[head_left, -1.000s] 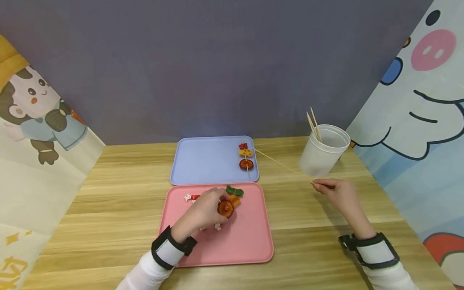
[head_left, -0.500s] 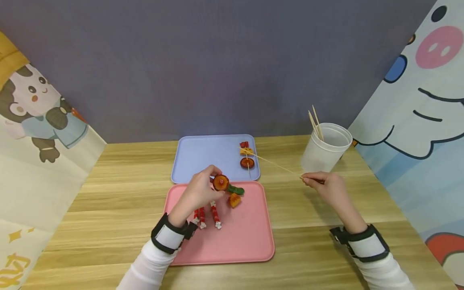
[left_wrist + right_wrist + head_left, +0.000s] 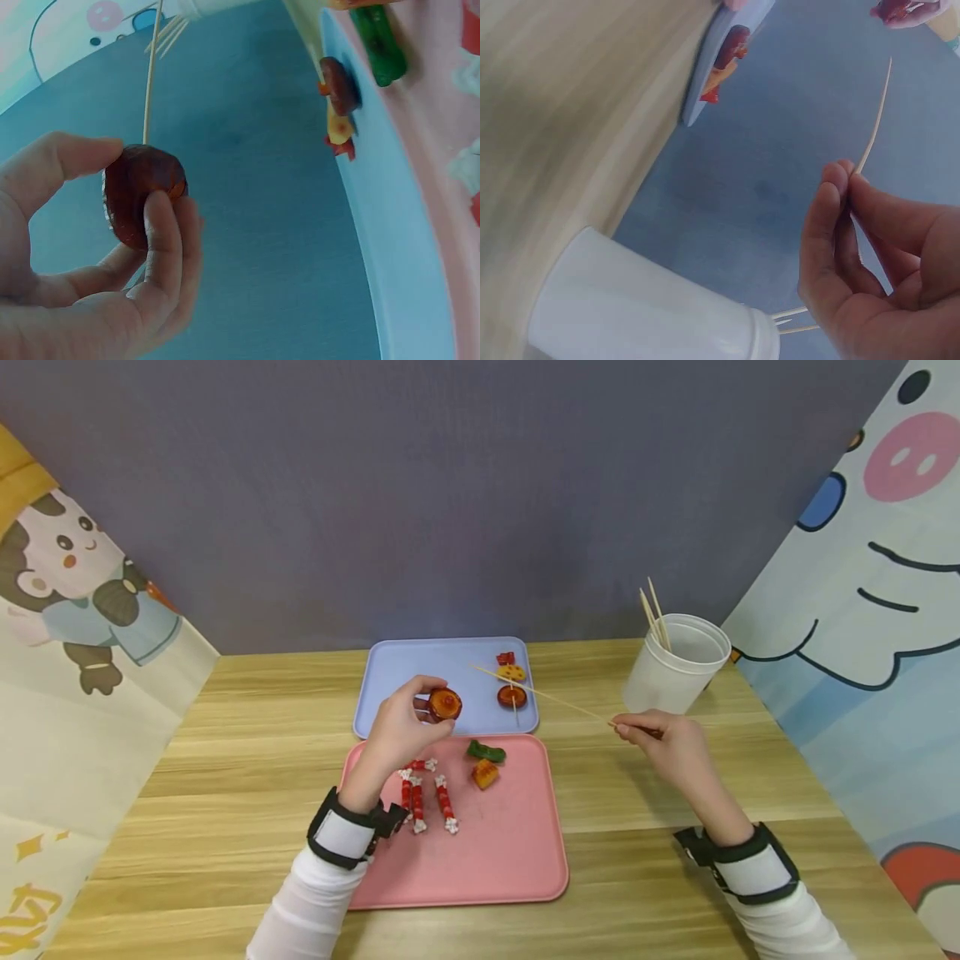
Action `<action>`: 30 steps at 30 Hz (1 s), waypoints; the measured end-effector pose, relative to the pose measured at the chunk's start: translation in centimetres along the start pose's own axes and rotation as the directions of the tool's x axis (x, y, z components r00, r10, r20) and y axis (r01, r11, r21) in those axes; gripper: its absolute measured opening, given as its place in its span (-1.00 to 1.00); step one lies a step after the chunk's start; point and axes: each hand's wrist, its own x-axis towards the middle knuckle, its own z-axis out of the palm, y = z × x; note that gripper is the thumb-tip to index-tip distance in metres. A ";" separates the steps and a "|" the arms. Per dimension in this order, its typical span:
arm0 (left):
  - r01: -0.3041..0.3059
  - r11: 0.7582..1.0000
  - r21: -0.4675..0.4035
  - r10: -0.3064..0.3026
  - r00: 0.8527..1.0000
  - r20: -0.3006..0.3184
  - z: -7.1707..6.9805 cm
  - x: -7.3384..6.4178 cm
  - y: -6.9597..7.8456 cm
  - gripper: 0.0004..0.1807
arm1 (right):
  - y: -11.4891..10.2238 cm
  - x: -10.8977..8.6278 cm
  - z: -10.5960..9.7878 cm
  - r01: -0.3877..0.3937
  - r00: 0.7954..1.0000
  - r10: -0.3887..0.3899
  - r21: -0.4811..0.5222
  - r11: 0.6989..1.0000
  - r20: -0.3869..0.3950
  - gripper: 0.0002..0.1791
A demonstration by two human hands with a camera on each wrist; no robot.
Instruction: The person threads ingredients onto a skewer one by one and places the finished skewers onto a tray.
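Left fingers [image 3: 165, 251] pinching brown disc [image 3: 445, 703], right fingers [image 3: 819, 236] holding skewer [image 3: 150, 90]

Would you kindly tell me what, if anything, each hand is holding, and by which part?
The left hand holds a round reddish-brown, mushroom-like piece by its edge; the right hand pinches a thin wooden skewer near one end.

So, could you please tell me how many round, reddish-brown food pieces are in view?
2: one piece is held in the left hand, and another piece is on the loaded skewer lying on the blue tray.
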 end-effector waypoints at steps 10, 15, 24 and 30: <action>0.029 0.957 -0.290 -0.053 0.996 -0.074 -0.4 0.6 0.8 -0.33 | -0.9 0.4 -0.1 0.029 0.999 -0.028 0.028 0.999 -0.023 -0.86; 0.029 0.913 -0.408 -0.084 0.989 -0.119 -0.2 1.0 0.8 -0.39 | -1.1 0.5 -0.3 0.058 0.997 -0.056 0.050 0.997 -0.045 -0.85; -0.024 0.852 -0.524 -0.065 0.986 -0.151 -0.2 1.4 0.8 -0.46 | -1.4 0.2 -1.0 0.086 0.994 -0.083 0.041 0.995 -0.073 -0.84; -0.062 0.814 -0.578 -0.049 0.983 -0.174 -0.3 1.5 1.1 -0.49 | -1.5 0.1 -1.3 0.117 0.989 -0.113 0.038 0.992 -0.095 -0.82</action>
